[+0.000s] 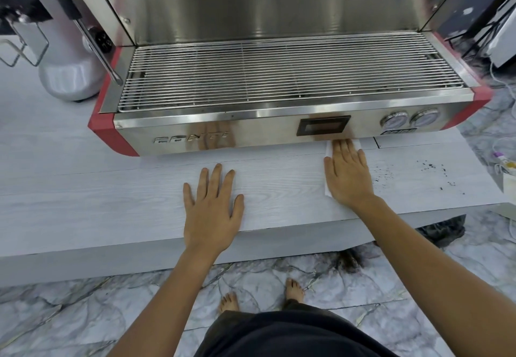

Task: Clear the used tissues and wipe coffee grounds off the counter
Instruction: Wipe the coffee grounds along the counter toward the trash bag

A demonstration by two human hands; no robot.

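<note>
Pressing tissue (329,150) flat under right hand (349,172), left hand (212,205) released on table (111,189); wiping toward coffee grounds (430,169) next.

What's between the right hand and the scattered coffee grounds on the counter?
Head view: only bare pale wood-grain counter separates the right hand, flat on a white tissue, from the dark coffee grounds on its right.

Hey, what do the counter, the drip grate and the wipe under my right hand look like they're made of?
Counter: pale grey wood-grain surface, matte, likely laminate, since seams run between planks. Drip grate: shiny metal wire, probably stainless steel, matching the machine's brushed panel. Wipe: thin white tissue or paper, flattened under the right hand; little of it shows, so I can't be sure.
</note>
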